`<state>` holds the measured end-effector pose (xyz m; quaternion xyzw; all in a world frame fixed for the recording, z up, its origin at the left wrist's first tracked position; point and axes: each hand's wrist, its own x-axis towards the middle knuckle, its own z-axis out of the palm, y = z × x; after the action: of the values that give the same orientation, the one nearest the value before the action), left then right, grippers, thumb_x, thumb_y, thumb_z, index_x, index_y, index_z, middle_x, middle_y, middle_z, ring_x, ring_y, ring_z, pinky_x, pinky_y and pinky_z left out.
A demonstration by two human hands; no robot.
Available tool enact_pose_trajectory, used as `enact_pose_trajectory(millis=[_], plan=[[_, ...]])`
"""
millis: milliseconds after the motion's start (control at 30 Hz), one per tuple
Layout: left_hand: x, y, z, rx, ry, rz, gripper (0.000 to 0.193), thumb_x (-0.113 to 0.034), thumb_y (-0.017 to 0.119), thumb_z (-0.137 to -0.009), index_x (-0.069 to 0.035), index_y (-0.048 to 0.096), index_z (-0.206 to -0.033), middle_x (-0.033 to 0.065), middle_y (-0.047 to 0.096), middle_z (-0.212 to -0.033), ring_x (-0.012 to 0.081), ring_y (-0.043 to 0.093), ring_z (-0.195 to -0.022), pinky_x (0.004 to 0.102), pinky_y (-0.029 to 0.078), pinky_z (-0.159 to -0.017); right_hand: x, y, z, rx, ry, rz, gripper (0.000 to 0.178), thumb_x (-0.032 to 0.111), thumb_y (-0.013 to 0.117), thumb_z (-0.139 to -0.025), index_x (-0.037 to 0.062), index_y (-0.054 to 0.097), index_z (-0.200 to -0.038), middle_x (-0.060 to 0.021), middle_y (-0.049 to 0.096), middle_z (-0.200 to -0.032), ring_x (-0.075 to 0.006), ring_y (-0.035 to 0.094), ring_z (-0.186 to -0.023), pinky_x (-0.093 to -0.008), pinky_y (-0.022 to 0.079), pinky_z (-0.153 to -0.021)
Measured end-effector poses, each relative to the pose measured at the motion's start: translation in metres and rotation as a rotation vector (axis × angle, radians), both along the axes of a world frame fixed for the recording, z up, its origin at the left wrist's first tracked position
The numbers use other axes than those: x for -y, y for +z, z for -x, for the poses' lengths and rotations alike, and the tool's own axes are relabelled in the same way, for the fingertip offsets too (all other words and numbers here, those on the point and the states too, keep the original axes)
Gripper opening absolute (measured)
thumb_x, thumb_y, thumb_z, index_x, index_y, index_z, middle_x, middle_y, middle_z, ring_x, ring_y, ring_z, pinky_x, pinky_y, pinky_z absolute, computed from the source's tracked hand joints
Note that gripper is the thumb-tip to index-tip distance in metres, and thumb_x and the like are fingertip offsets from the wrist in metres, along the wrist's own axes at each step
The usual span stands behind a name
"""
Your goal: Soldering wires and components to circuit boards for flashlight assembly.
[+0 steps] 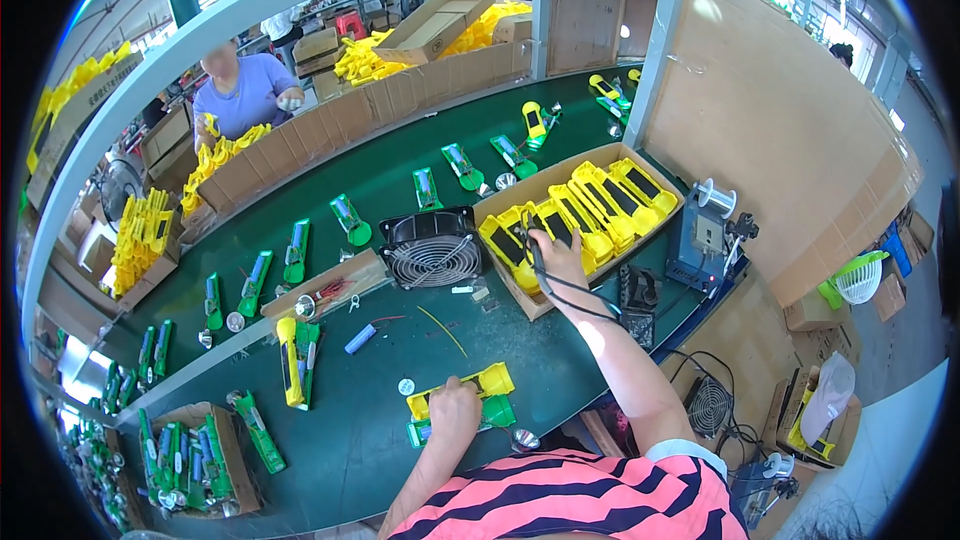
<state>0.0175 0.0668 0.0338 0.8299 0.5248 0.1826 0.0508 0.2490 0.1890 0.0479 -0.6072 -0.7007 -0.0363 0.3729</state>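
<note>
My left hand [455, 412] is closed on a yellow plastic casing [492, 380], which lies against a green flashlight housing [497, 411] on the bench in front of me. A round silver reflector [524, 439] sits at the housing's right end. Stretched forward, my right hand [560, 256] is over a cardboard box [533, 308] of yellow casings with black panels [603, 202]. Its fingers are closed around a slim black tool whose black cord [580, 306] runs back along the forearm; the tool's tip is hard to make out among the casings.
A black fan [432, 248] stands left of the box. A blue cylindrical battery [360, 339] and a yellow-green flashlight [297, 362] lie on the bench. Green housings [351, 219] line the belt beyond. A blue machine with a wire spool [700, 235] stands right. Across the belt is a person [240, 90].
</note>
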Motion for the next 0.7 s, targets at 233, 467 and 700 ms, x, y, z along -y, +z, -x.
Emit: enact_pose_trajectory(millis=[233, 467, 700], plan=[[0.0, 0.0, 0.006, -0.036, -0.008, 0.022, 0.006, -0.007, 0.057, -0.066, -0.004, 0.062, -0.067, 0.013, 0.054, -0.066, 0.0287, 0.057, -0.057, 0.0368, 0.046, -0.053, 0.059, 0.057, -0.035, -0.069, -0.114, -0.11, 0.023, 0.01, 0.052, -0.081, 0.0079, 0.052, -0.103, -0.0091, 0.061, -0.089, -0.0276, 0.053, -0.094, -0.0448, 0.021, -0.102], [-0.002, 0.004, 0.007, -0.019, -0.046, 0.058, 0.006, -0.008, 0.059, -0.069, -0.002, 0.06, -0.067, 0.0135, 0.053, -0.067, 0.0288, 0.056, -0.06, 0.0364, 0.046, -0.055, 0.182, -0.014, -0.048, -0.55, -0.051, -0.091, 0.02, 0.007, 0.052, -0.083, -0.0001, 0.047, -0.101, -0.0138, 0.062, -0.091, -0.0264, 0.055, -0.091, -0.0373, 0.037, -0.09], [0.007, 0.033, 0.021, 0.025, -0.19, 0.231, 0.06, -0.041, 0.074, -0.055, 0.0, 0.059, -0.096, 0.0146, 0.05, -0.091, 0.0301, 0.05, -0.088, 0.0378, 0.04, -0.076, 0.188, -0.053, -0.025, -0.376, 0.0, -0.01, 0.039, 0.007, 0.058, -0.077, -0.0005, 0.041, -0.112, -0.0125, 0.06, -0.1, -0.0271, 0.052, -0.1, -0.0347, 0.036, -0.09]])
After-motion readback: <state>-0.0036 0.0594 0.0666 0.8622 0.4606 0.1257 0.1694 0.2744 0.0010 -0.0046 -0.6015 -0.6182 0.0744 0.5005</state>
